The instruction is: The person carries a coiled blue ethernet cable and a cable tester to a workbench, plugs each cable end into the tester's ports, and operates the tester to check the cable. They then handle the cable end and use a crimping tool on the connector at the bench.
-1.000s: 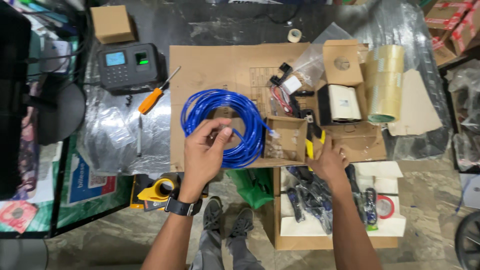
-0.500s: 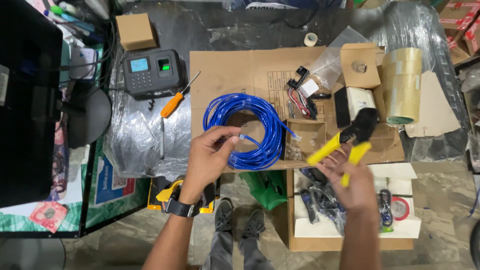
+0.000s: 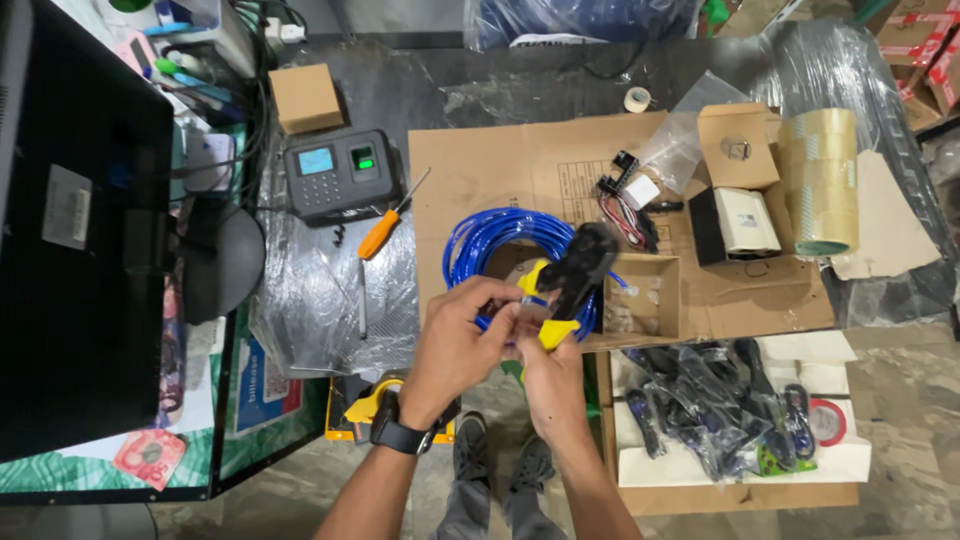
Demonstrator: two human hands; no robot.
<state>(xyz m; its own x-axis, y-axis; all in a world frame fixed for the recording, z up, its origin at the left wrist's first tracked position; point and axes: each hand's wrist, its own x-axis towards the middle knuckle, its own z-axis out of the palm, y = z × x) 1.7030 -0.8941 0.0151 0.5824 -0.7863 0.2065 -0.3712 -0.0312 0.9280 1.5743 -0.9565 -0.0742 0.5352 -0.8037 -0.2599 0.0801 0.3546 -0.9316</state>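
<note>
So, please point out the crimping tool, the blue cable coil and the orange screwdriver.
crimping tool [image 3: 583, 268]: head view, black head.
blue cable coil [image 3: 480, 235]: head view, upper-left loops.
orange screwdriver [image 3: 379, 234]: head view, orange handle.

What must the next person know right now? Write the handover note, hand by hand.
Left hand: fingers pinch the free end of the blue coiled network cable, held up at the tool's head.
Right hand: grips the yellow-handled black crimping tool.
Coil lies on the flat brown cardboard sheet; orange-handled screwdriver lies left of it.
Done: cable end and tool brought together.
Left: whether a plug is fitted cannot be seen; the crimp itself looks not yet made.
</note>
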